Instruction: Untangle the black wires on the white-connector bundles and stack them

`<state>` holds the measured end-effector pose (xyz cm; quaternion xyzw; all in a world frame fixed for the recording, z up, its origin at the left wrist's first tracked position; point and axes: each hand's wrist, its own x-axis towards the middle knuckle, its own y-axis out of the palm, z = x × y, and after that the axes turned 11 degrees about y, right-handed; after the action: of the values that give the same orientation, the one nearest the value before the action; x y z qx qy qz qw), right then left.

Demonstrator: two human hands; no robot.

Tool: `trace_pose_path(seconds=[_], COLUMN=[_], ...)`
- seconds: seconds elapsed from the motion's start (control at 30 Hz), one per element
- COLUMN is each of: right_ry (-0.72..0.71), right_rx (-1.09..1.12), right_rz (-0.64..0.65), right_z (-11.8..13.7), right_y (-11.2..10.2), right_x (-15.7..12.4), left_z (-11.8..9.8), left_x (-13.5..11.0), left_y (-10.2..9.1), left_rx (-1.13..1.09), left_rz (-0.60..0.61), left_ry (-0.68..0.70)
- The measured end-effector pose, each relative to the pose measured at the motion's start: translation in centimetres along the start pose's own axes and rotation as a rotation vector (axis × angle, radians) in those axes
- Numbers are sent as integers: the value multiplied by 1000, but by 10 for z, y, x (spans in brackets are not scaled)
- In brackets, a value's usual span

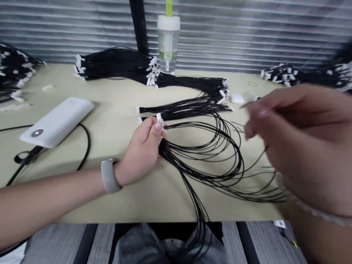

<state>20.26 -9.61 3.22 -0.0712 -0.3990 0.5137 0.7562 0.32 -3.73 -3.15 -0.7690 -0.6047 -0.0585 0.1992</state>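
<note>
Bundle of thin black wires (192, 171) at the middle of the table (123, 209), strands trailing right and over the near edge; left hand (145, 143) grips its left end, by the white connectors (159, 117); right hand (305, 135) raised at right, fingertips drawn close, blurred, contents undeterminable; white power bank (57, 121) at left; lidded clear bottle (168, 40) upright at far centre.

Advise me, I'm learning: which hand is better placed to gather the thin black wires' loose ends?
Likely the right hand: it hovers near loose ends of thin black wires, whose white connectors the left hand grips.
</note>
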Motion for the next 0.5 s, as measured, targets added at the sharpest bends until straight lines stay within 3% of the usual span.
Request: trace_pose_path(seconds=[0.23, 0.5], right_ry=[-141, -285], right_rx=[-241, -341], right_rz=[265, 303], right_z=[-1, -5], right_y=[17, 30], right_x=[1, -5], left_z=[-5, -11], left_x=[-11, -16], left_y=[-1, -4], left_rx=[-70, 49], left_rz=[239, 348], left_ry=[-28, 55])
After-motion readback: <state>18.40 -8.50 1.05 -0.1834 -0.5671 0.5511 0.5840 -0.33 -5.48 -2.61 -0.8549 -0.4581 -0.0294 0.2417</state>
